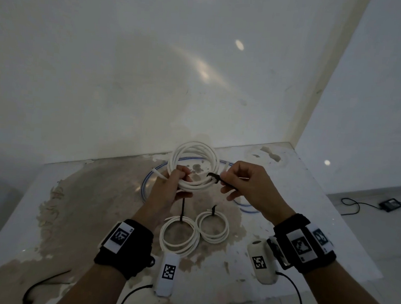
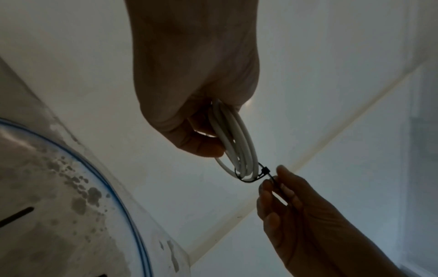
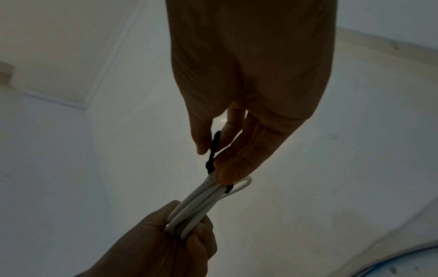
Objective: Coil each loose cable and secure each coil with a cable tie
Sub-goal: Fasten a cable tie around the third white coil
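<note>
A white cable coil (image 1: pixel 193 165) is held up above the table, and my left hand (image 1: pixel 172 188) grips its lower left side (image 2: pixel 234 135). A black cable tie (image 1: pixel 213 176) loops around the coil's right side (image 2: pixel 249 176). My right hand (image 1: pixel 240 183) pinches the tie's tail (image 3: pixel 214 144) between thumb and fingers. Two smaller white coils (image 1: pixel 179 236) (image 1: pixel 212 227) lie on the table near me, each with a black tie on it. A blue-and-white cable (image 1: pixel 150 179) lies loose on the table behind the hands.
The table (image 1: pixel 309 207) is white with worn brown patches and stands in a wall corner. A black cord and a small box (image 1: pixel 390 204) lie on the floor at right. Black cords (image 1: pixel 43 285) run off the near table edge.
</note>
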